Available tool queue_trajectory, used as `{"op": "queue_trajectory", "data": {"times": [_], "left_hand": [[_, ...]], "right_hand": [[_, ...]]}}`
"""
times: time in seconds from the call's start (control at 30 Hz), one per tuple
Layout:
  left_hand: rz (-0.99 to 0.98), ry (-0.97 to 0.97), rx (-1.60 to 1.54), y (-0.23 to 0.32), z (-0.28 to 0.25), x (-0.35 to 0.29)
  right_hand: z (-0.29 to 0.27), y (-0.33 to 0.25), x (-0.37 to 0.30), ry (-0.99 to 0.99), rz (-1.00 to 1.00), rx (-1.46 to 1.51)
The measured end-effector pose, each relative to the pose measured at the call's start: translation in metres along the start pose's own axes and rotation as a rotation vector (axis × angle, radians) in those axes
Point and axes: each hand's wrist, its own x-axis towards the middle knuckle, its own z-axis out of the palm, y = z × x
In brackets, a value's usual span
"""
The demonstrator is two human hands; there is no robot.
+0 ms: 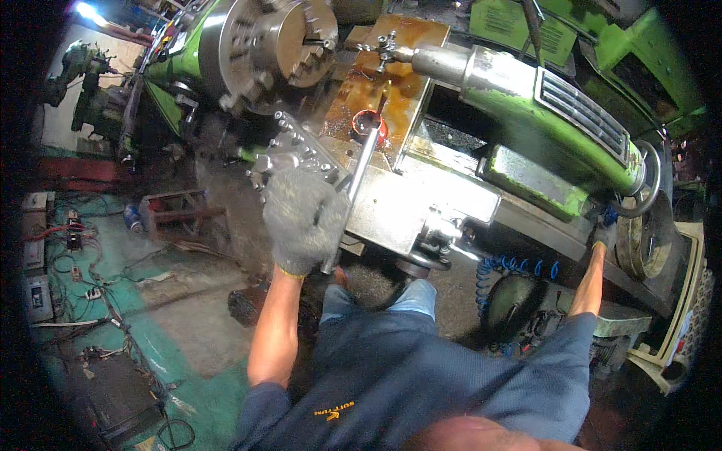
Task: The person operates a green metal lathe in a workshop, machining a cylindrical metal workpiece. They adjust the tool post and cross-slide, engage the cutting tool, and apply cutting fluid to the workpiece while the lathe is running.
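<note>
My left hand (pixel 301 222), in a grey knitted glove, is curled over the top of the lathe's tool post (pixel 295 156). What its fingers close on is hidden beneath it. A long bare metal bar (pixel 364 167) runs slantwise along that hand's thumb side; whether the hand touches it I cannot tell. Beyond the bar's far end, a red cup (pixel 382 134) stands on the oily brown plate (pixel 429 34). Far to the right, my right hand (pixel 604 234), gloved in dark grey, reaches below the tailstock handwheel (pixel 653 184). Its fingers are hidden.
The motion-blurred chuck (pixel 278 52) is at upper left. Facing it, a drill bit (pixel 366 48) projects from the green tailstock (pixel 519 98). A coiled blue hose (pixel 485 282) hangs near my legs. Cables (pixel 105 297) and a black box (pixel 113 395) lie on the left floor.
</note>
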Motion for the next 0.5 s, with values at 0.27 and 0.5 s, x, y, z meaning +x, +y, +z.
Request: {"op": "queue_trajectory", "data": {"times": [0.27, 0.5], "left_hand": [[-0.012, 0.109, 0.31, -0.118, -0.043, -0.075], [-0.724, -0.299, 0.365, -0.433, 0.036, -0.207]], "right_hand": [[-0.084, -0.118, -0.118, 0.072, 0.035, -0.092], [-0.183, -0.341, -0.305, 0.191, 0.075, 0.105]]}}
